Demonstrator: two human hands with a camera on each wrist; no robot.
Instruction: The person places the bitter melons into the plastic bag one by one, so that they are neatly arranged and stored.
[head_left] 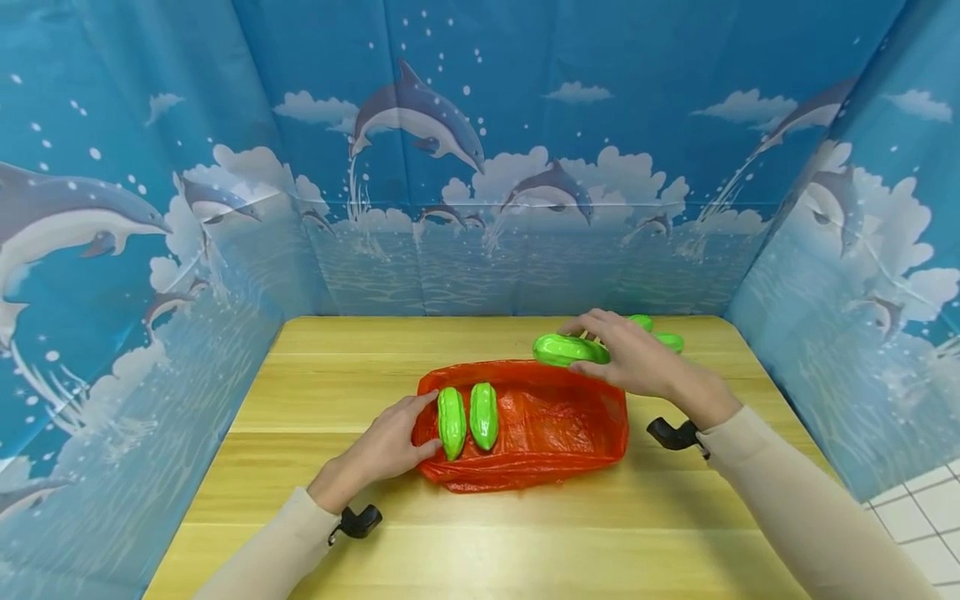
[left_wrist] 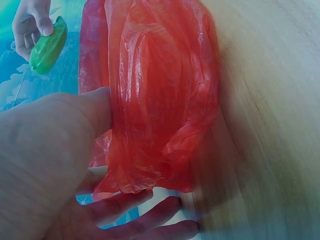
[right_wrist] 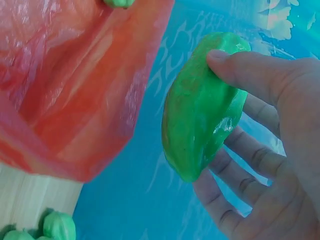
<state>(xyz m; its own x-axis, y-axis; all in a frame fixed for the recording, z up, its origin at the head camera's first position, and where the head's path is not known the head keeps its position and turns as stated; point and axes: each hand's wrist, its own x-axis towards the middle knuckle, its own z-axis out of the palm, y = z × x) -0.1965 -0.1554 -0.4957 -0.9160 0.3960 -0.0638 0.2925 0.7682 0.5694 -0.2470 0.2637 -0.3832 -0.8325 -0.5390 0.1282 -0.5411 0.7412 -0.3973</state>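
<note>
My right hand grips a glossy, ridged green fruit, shaped like a star fruit, above the back right rim of a red plastic bag. In the right wrist view the thumb lies over the held fruit, with the fingers round its far side. The bag lies spread open on the table, and two more green fruits lie side by side in its left part. At the bag's left end, my left hand holds the rim, thumb and fingers around the red film.
More green fruits lie on the wooden table at the back right, partly hidden behind my right hand. A blue curtain printed with dolphins stands along the table's back and sides. Each wrist carries a small black camera.
</note>
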